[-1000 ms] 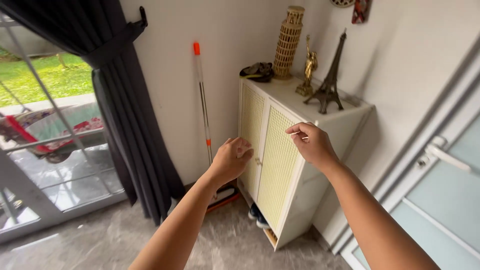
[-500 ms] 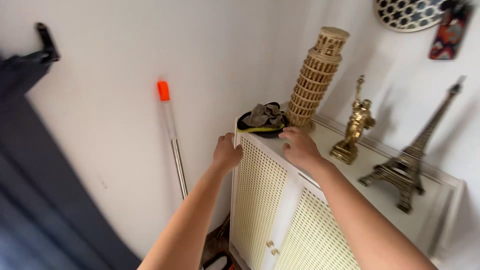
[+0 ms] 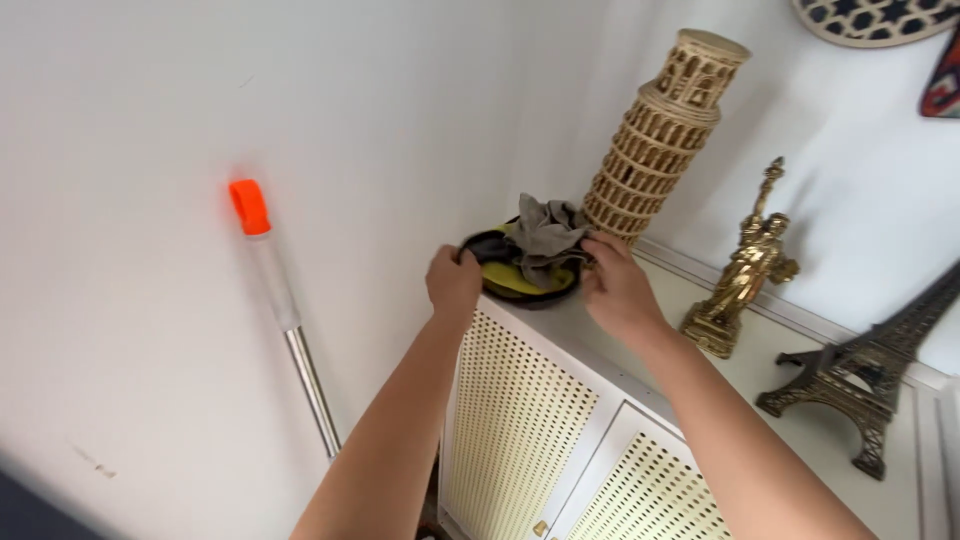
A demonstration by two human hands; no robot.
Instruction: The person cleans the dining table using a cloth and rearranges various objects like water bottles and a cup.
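Gripping the dark bowl (image 3: 520, 285) at opposite rims, left hand (image 3: 453, 283) and right hand (image 3: 616, 290) close on it atop the cabinet (image 3: 600, 350), a grey cloth (image 3: 548, 237) inside, tower model (image 3: 655, 140) just behind

Three tower and statue models (image 3: 760, 262), perhaps two cloths (image 3: 545, 240).

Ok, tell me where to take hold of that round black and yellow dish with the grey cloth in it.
Probably by the dish's low rim at opposite sides, coming from above. The left hand and right hand already sit there; the tower model crowds the back, and the grey cloth fills the middle.
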